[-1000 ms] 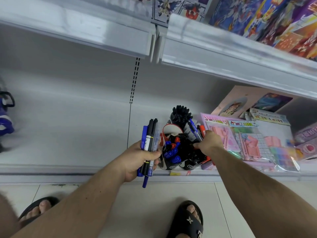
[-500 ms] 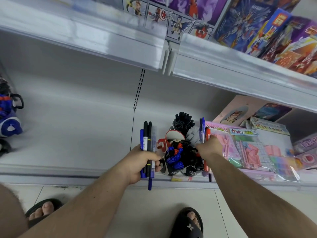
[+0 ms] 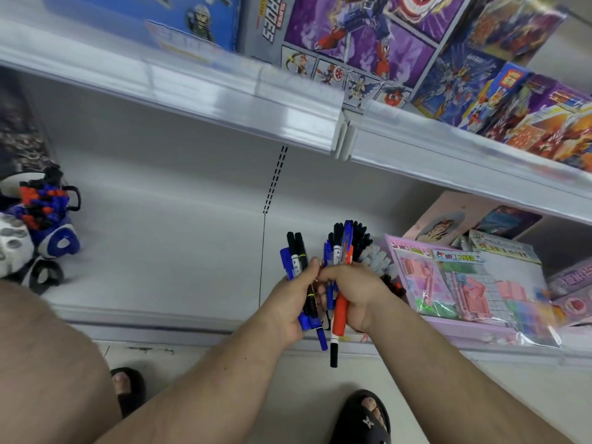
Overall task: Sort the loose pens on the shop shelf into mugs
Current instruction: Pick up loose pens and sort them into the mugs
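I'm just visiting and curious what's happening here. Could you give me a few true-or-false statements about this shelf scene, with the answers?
1. Both hands hold pens. True: the left hand grips a bundle of blue and black pens, and the right hand grips another bunch that includes a red pen.
2. The hands are far apart. False: they meet in front of the shelf.
3. Pink packets lie to the right of the hands. True.
4. The upper shelf holds fruit. False: it holds toy boxes.
5. The person wears boots. False: a black sandal shows.
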The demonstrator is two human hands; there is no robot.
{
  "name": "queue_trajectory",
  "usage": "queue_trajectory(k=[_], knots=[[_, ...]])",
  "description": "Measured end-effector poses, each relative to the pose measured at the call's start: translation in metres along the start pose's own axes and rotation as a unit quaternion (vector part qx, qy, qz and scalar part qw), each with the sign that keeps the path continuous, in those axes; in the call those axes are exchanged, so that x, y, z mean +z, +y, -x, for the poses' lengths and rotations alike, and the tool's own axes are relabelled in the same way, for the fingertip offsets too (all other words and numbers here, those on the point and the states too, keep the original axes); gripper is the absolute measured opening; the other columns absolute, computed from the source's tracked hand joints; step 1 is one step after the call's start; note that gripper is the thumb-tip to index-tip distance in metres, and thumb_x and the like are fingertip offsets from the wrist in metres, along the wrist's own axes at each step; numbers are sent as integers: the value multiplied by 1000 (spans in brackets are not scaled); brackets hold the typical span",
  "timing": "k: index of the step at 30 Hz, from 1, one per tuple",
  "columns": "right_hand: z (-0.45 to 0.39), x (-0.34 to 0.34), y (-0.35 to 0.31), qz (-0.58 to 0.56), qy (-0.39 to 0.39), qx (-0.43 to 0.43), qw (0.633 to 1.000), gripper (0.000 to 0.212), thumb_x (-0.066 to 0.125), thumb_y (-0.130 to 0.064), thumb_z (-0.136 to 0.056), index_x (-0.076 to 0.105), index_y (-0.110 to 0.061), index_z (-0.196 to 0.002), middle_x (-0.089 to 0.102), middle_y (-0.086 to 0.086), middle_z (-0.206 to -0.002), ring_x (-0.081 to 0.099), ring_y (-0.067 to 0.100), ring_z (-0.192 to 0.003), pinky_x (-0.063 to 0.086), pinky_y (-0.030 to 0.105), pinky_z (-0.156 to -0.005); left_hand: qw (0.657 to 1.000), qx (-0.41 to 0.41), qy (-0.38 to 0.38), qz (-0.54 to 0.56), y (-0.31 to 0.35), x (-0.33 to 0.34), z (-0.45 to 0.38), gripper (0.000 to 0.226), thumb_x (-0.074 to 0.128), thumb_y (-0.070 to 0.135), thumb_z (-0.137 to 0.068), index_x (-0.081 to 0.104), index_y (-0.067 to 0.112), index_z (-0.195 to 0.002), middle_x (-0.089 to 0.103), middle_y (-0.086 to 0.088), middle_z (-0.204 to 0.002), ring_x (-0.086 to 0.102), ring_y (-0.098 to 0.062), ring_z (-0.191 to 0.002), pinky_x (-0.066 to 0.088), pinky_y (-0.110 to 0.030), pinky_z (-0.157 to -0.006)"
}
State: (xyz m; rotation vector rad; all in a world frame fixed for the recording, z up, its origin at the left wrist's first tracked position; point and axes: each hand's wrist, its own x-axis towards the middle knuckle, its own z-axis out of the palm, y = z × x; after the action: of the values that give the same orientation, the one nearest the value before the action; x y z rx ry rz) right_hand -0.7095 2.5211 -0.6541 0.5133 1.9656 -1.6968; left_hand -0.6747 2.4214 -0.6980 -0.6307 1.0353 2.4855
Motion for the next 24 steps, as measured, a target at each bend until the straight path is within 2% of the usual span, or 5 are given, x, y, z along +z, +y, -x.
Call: queue_trajectory(k=[3,6,13,17,24], knots=[[3,6,3,-41,22,23,999,7,56,3,-89,62,0,-86,61,16,-62,57,22,-46,52,30,-47,999,27,17,-41,2,-2,3,34,62,48,-91,68,15,-98,66,-4,-70,61,-16,-58,50,-27,-54],[6,16,8,-86,43,29,995,17,54,0,-90,66,3,-101,71,28,-96,72,38,-79,60,54,-69,996,51,25,-62,3,3,4,30,58,47,-94,63,19,-104,74,-11,-92,70,-25,-78,57,-34,-64],[4,33,12,-80,91,1,993,31,58,-49,-95,67,-19,-95,75,11,-92,71,30,-91,55,50,-92,995,66,13,-80,-6,6,5,42,56,62,-86,57,24,-105,73,-6,-100,71,-24,-93,59,-45,-83],[4,31,16,-88,106,16,990,67,48,-82,-80,74,-23,-99,77,6,-94,72,26,-94,54,46,-94,993,32,-47,-103,-9,3,7,52,57,64,-81,63,22,-111,76,-8,-100,71,-27,-98,59,-41,-81],[9,25,22,-145,57,24,987,81,42,-87,-78,75,-19,-108,77,6,-99,72,23,-97,54,37,-91,994,30,-57,-91,-17,3,4,35,65,50,-88,72,20,-105,75,-11,-98,73,-27,-91,58,-39,-77]])
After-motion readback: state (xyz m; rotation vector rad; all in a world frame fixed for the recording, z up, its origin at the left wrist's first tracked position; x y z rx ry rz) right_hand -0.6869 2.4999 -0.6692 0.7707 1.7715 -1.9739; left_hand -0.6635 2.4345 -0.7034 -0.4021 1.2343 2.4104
